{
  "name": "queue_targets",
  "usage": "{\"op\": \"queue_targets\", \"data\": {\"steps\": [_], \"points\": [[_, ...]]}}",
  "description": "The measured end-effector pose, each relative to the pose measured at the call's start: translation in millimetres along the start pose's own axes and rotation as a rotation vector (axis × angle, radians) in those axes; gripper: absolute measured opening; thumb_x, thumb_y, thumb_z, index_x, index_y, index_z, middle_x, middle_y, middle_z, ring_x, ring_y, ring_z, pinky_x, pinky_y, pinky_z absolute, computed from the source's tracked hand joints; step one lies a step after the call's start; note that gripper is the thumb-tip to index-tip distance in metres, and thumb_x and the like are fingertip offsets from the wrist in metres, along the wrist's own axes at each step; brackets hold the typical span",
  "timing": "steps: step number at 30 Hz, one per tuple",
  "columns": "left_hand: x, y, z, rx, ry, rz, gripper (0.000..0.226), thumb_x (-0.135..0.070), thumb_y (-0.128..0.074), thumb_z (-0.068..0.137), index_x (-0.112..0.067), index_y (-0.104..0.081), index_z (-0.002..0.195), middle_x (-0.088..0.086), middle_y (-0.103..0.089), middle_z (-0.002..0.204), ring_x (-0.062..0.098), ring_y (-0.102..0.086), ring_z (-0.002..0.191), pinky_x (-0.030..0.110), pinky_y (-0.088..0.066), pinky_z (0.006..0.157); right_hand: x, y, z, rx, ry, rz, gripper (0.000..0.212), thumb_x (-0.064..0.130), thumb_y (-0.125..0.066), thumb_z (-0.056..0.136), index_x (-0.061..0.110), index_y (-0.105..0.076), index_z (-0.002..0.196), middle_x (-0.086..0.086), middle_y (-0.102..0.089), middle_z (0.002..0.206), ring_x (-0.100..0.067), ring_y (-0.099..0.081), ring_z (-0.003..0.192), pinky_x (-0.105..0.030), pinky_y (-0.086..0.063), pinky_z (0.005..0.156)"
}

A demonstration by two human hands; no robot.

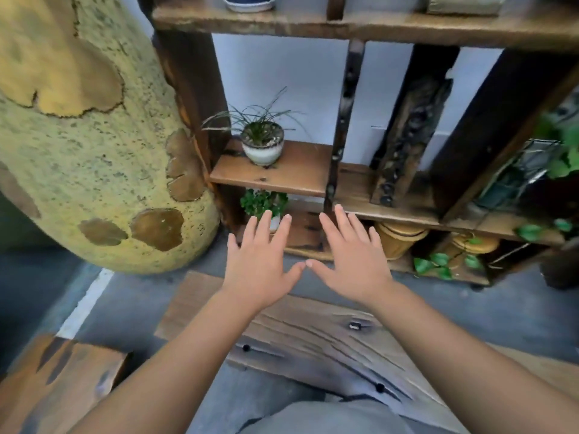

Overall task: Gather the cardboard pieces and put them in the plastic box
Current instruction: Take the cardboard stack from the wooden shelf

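My left hand (260, 261) and my right hand (351, 258) are stretched out side by side at the middle of the view, palms down, fingers spread, thumb tips almost touching. Both hold nothing. They hover above the far edge of a weathered wooden plank (313, 336) and in front of the lowest level of a wooden shelf. No cardboard pieces and no plastic box are in view.
A dark wooden shelf unit (313, 173) carries a small potted grass plant (262, 142), a leafy plant (263, 202) below it, yellow pots (398, 239) and ivy at the right. A big yellow speckled vessel (87, 145) fills the left. A wooden block (56, 380) lies at the bottom left on grey floor.
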State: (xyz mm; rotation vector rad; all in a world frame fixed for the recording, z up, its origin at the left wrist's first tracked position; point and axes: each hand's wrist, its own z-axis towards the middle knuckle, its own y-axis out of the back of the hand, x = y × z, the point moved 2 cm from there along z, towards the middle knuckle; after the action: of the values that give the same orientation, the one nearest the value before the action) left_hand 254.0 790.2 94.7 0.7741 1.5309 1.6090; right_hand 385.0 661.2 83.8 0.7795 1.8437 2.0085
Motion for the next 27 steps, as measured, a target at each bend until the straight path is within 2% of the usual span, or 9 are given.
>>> {"op": "queue_targets", "data": {"steps": [3,8,15,20,24,27], "points": [[-23,2,17,-0.018,-0.066,0.016,0.086,-0.071,-0.033,0.080,-0.032,-0.002,0.150,0.008,-0.015,0.161,0.030,-0.016,0.146,0.065,-0.022,0.106,-20,15,-3,-0.062,-0.064,-0.039,0.091,0.077,-0.028,0.076,0.030,-0.007,0.152,-0.003,0.000,0.163,-0.028,-0.007,0.148,-0.057,-0.017,0.113],[-69,25,61,-0.110,-0.161,0.051,0.085,-0.068,-0.035,0.079,-0.030,-0.007,0.151,0.009,-0.018,0.160,0.031,-0.018,0.145,0.067,-0.023,0.104,-63,56,3,-0.180,-0.118,-0.105,0.090,0.077,-0.029,0.077,0.028,-0.013,0.151,-0.006,-0.007,0.163,-0.029,-0.013,0.147,-0.059,-0.020,0.111],[-123,72,130,-0.250,-0.215,0.057,0.083,-0.070,-0.027,0.079,-0.031,-0.009,0.150,0.008,-0.018,0.160,0.029,-0.017,0.146,0.066,-0.025,0.106,-126,127,41,-0.332,-0.132,-0.135,0.088,0.077,-0.029,0.079,0.030,-0.009,0.151,-0.004,-0.004,0.163,-0.028,-0.011,0.148,-0.058,-0.018,0.112],[-152,99,183,-0.325,-0.217,0.031,0.082,-0.072,-0.023,0.079,-0.034,-0.004,0.150,0.007,-0.013,0.161,0.029,-0.012,0.147,0.064,-0.020,0.108,-163,176,76,-0.425,-0.129,-0.174,0.087,0.076,-0.032,0.080,0.031,-0.009,0.151,-0.004,-0.006,0.163,-0.028,-0.014,0.147,-0.057,-0.021,0.112],[-171,120,220,-0.390,-0.249,0.057,0.081,-0.071,-0.024,0.080,-0.035,-0.006,0.149,0.007,-0.014,0.161,0.031,-0.014,0.147,0.063,-0.024,0.107,-187,210,98,-0.497,-0.125,-0.191,0.087,0.074,-0.037,0.080,0.029,-0.013,0.151,-0.005,-0.007,0.163,-0.028,-0.014,0.147,-0.058,-0.023,0.111],[-181,137,246,-0.429,-0.273,0.049,0.080,-0.071,-0.026,0.080,-0.035,-0.008,0.149,0.007,-0.016,0.160,0.031,-0.015,0.146,0.064,-0.025,0.107,-198,233,115,-0.543,-0.124,-0.203,0.086,0.075,-0.033,0.079,0.029,-0.017,0.150,-0.006,-0.010,0.162,-0.029,-0.017,0.147,-0.058,-0.025,0.110]]}}
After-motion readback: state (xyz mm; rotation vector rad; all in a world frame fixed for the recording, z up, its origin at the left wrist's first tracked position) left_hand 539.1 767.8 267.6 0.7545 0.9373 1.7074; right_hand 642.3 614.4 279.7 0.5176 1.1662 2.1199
